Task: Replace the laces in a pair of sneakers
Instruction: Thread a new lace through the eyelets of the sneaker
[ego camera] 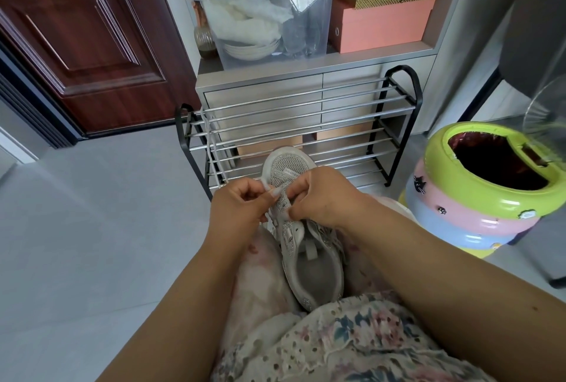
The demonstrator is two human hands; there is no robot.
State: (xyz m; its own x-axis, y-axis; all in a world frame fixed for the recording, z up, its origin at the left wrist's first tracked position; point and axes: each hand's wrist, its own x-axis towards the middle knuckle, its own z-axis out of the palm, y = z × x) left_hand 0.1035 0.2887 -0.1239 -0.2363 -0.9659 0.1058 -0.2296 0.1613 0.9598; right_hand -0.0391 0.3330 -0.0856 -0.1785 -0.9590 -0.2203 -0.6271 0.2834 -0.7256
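1. While the grey sneaker (pixel 301 246) lies on the person's lap, toe pointing away and heel toward the body, both hands meet over its eyelet area.
2. The left hand (pixel 242 205) has its fingers (pixel 269 190) curled, and thumb and forefinger pinch something pale at the sneaker's left side near the toe; whether it is a lace end or the edge of the upper cannot be told.
3. The right hand (pixel 324 197) is likewise curled, its fingertips pressed together on the sneaker's upper just across from the left fingers, the grip itself partly hidden by the knuckles.
4. Between the two sets of fingers shows the sparkly middle strip of the sneaker; just beyond them the rounded mesh toe sticks out.
5. Nearer the body than the fingers, the tongue stands loose and the shoe opening gapes, with a floral skirt (pixel 337 345) underneath.
6. Beyond the fingers stands a black and chrome shoe rack (pixel 306 124), and a pale lace (pixel 211 148) hangs from its left end, well apart from both hands.
7. To the right of the right fingers sits a bin (pixel 477 191) with a green rim and pink, blue and yellow bands, lined with a dark bag.
8. Far beyond the fingers, a grey cabinet (pixel 275 75) carries a clear storage box (pixel 269 23) and orange boxes (pixel 382 23); a dark red door (pixel 85 38) stands to the far left.
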